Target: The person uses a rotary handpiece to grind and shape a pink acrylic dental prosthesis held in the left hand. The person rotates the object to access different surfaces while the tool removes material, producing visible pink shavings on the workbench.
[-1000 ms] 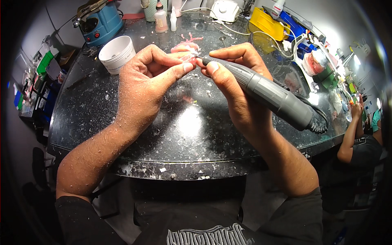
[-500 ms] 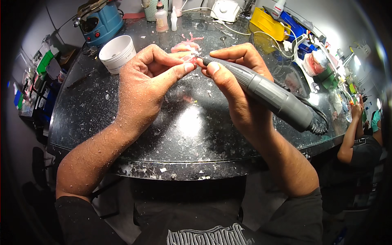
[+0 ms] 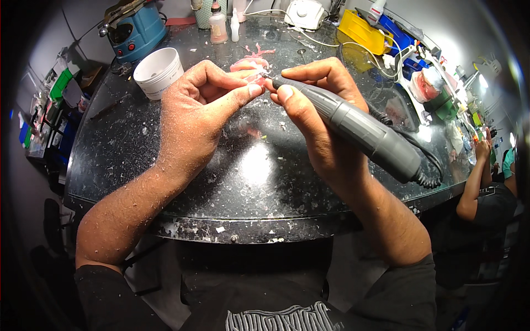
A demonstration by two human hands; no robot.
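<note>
My left hand (image 3: 194, 113) is closed, pinching a small pink and clear piece with shiny metal bits (image 3: 263, 77), which resembles a partial denture; the fingers hide much of it. My right hand (image 3: 326, 118) wraps round a dark grey rotary handpiece (image 3: 356, 122), thumb below and fingers above. The handpiece's narrow front end points left and meets the pink piece, or nearly so; contact is too small to tell. Fine pale dust covers my left hand and forearm. Just beyond my fingers, a rounded pink object (image 3: 243, 64) and a branching pink scrap (image 3: 259, 51) lie on the table.
A white tub (image 3: 160, 77) stands left of my hands, a blue machine (image 3: 135, 36) behind it. Bottles (image 3: 218, 27), a white device (image 3: 305, 15) and a yellow bin (image 3: 361, 33) line the back. Rightward are a pink-and-white dental model (image 3: 424, 85), a coiled cord (image 3: 380, 115) and another person's arm (image 3: 473, 182).
The handpiece has tilted slightly, its cord end lower and a little to the left. My right thumb and fingers have shifted slightly left. My left hand stays almost still.
</note>
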